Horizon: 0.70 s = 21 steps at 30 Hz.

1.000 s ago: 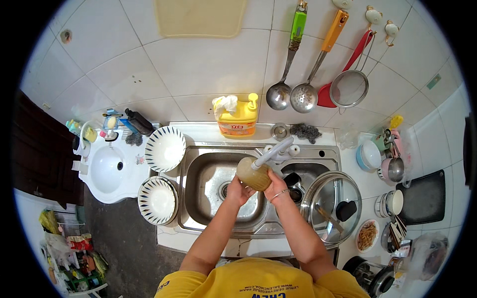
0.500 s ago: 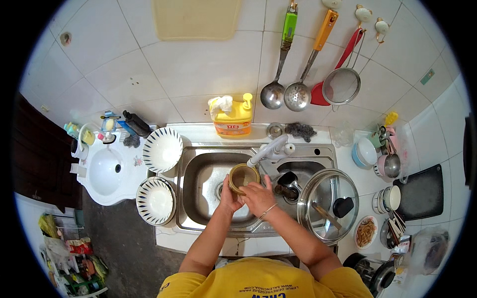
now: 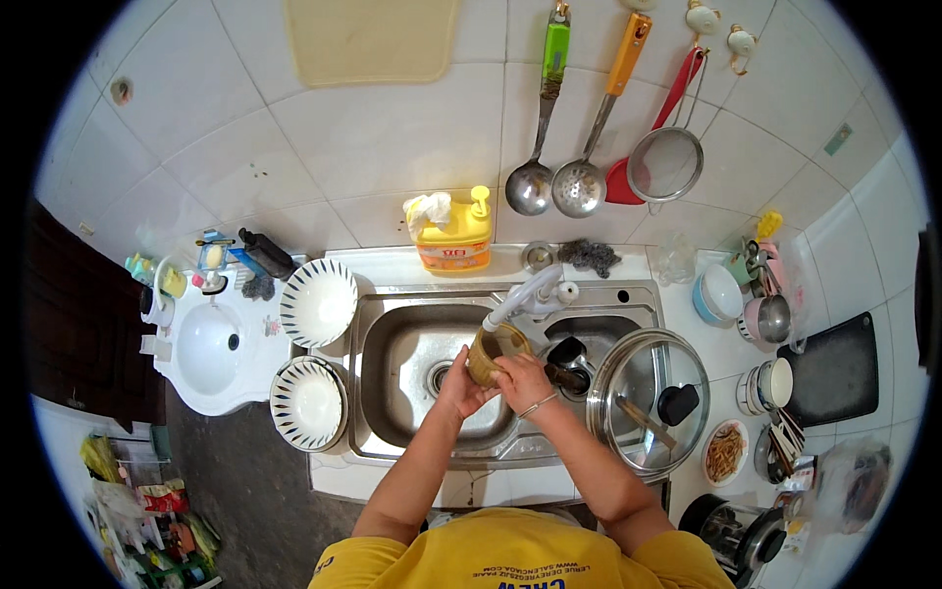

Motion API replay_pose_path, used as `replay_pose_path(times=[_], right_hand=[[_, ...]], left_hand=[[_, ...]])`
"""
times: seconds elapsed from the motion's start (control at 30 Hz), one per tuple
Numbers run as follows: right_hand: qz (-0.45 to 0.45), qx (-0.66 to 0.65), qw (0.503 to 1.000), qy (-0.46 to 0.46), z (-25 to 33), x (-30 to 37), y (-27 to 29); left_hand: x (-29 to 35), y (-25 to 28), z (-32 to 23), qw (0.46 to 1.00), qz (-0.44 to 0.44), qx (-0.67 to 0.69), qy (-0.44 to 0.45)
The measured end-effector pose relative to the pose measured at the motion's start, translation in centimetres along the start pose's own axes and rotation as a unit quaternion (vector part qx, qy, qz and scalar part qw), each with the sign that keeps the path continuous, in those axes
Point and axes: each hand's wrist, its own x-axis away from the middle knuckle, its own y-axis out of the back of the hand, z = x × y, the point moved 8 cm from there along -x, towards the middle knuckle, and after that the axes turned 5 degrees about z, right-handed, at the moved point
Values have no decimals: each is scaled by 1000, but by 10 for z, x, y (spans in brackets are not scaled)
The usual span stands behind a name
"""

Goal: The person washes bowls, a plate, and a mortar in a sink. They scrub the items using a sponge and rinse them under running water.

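Both my hands hold a yellow-brown, deep round pot (image 3: 479,360) under the white tap (image 3: 523,297), above the double sink. My left hand (image 3: 461,389) is wrapped round its left side and underside. On the right side and near rim lie the fingers of my right hand (image 3: 521,381), partly bent over the edge. The pot is tilted, its mouth facing away toward the tap. In the left basin (image 3: 392,393) a drain shows beside my left hand. Dark-handled utensils (image 3: 564,368) stand in the smaller right basin.
Patterned white bowls (image 3: 319,302) are stacked left of the sink. A glass lid (image 3: 677,363) covers part of the right basin's side. Behind the sink stand a yellow detergent jug (image 3: 449,240) and a grey scourer (image 3: 591,257). A plate of food (image 3: 725,454) sits at right.
The pot has tipped so that more of its outer wall shows and its mouth turns toward the tap. My hands have shifted slightly with it. The whole view has moved a little.
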Motion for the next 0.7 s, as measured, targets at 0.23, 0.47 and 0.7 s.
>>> replay_pose_path(times=[0.23,0.47,0.7], right_hand=[[-34,-617,712,-334,-75,21,-32],[27,-777,509,-370,-66,23,-64],[42,-818,438,-371,-80,29,-89]], left_hand=[[22,-24,-21,993,62,42,-94],[45,-27,-34,996,18,1,-90],[47,-25,-36,998,25,-23,-62]])
